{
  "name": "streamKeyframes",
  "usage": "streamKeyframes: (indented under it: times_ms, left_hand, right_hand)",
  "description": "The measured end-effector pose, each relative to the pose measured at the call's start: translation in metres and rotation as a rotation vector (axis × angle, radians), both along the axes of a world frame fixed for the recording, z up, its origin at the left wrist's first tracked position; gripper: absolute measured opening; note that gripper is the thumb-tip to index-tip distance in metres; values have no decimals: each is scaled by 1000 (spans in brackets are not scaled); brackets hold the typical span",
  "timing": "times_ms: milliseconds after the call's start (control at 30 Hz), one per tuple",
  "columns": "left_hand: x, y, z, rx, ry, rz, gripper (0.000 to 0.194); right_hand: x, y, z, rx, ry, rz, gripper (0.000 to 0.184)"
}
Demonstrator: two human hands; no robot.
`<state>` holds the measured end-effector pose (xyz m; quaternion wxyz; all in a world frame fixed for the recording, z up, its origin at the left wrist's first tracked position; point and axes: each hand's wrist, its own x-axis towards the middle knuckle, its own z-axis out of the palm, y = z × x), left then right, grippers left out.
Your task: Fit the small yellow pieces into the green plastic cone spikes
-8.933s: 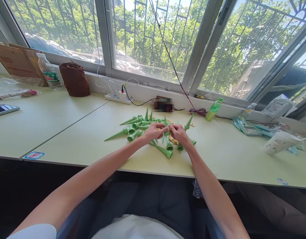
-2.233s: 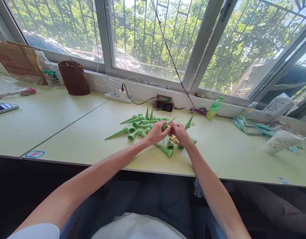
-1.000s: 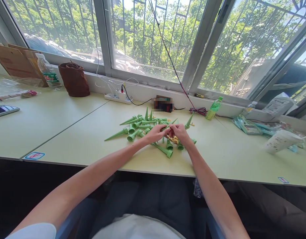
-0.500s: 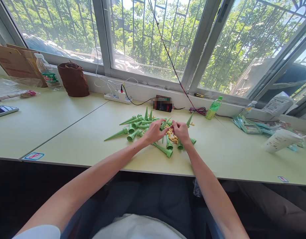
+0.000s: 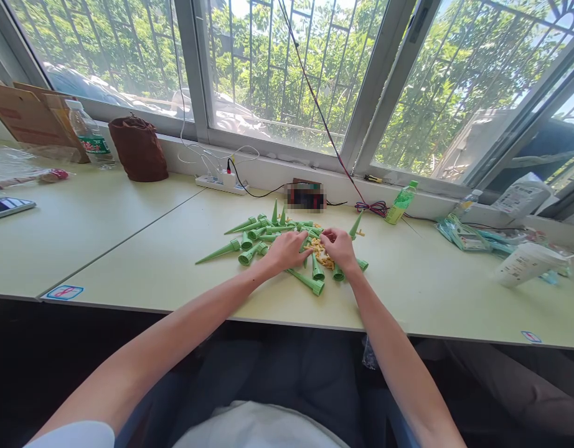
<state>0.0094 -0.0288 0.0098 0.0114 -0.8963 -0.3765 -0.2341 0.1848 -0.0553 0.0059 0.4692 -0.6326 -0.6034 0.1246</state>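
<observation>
My left hand (image 5: pixel 287 251) is curled around a green plastic spike (image 5: pixel 306 244), mostly hidden by the fingers. Just to its right, my right hand (image 5: pixel 337 247) has its fingers bent together over a heap of small yellow plastic pieces (image 5: pixel 322 255); whether a piece is between the fingertips I cannot make out. Several more hollow green spikes with wide collars lie around both hands, such as the spike (image 5: pixel 218 251) on the left and the spike (image 5: pixel 308 282) in front. One upright spike (image 5: pixel 355 225) with a yellow piece in its side stands beyond my right hand.
On the pale table (image 5: pixel 175 274), a power strip (image 5: pixel 221 183), a blurred dark device (image 5: pixel 306 196) and a green bottle (image 5: pixel 401 203) stand along the window. A brown bag (image 5: pixel 138 149) and a phone (image 5: pixel 9 206) are left; a white cup (image 5: pixel 525 264) is right.
The spike in my left hand, earlier pointing up and right between both hands, has tilted and is now mostly covered. My hands have drawn apart, uncovering more of the yellow pieces.
</observation>
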Motion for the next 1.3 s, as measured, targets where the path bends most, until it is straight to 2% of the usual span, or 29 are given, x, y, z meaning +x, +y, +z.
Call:
streamKeyframes:
  times_ms: [267,433,567,667,933,1300]
  left_hand:
    - [0,0,-2,14,-2,9,43]
    - [1,2,-4,43,-138,8,34]
    - [3,2,-2,34,-363,-111,22]
    - [5,1,0,1,-459,-193,17]
    - [8,-1,-3,-48,-446,-281,18]
    - [8,-4,0,-81,-441,-251,21]
  right_hand:
    - [1,0,-1,-35,-92,19,8]
    - [1,0,-1,-40,-155,57,7]
    - [-1,-2,1,-99,-213,102,8]
    - [-2,-2,2,-114,-248,111,9]
    - [-2,-2,0,-117,-244,130,7]
    - [-1,-3,0,-111,-180,191,11]
